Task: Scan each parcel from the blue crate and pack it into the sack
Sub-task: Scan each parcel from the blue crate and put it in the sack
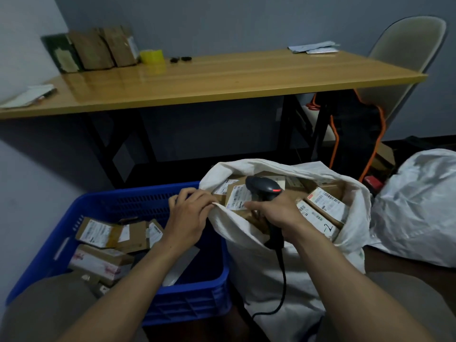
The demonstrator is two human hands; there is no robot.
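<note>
**Settling a parcel into the sack's mouth**

The left hand (190,213) grips the near rim of the sack (271,267), fingers curled over the cloth. The right hand (276,213) is wrapped round the handle of the scanner (262,187), and its fingertips touch a labelled parcel (237,197) lying just beyond both hands, inside the opening. To do this well, I would pull the rim toward the body and outward so the mouth gapes. Then nudge the parcel flat beside those already packed to the right hand's right, minding the scanner cord. The other parcels (98,230) lie in the blue crate (192,299), to the left of and below the left hand.
</note>
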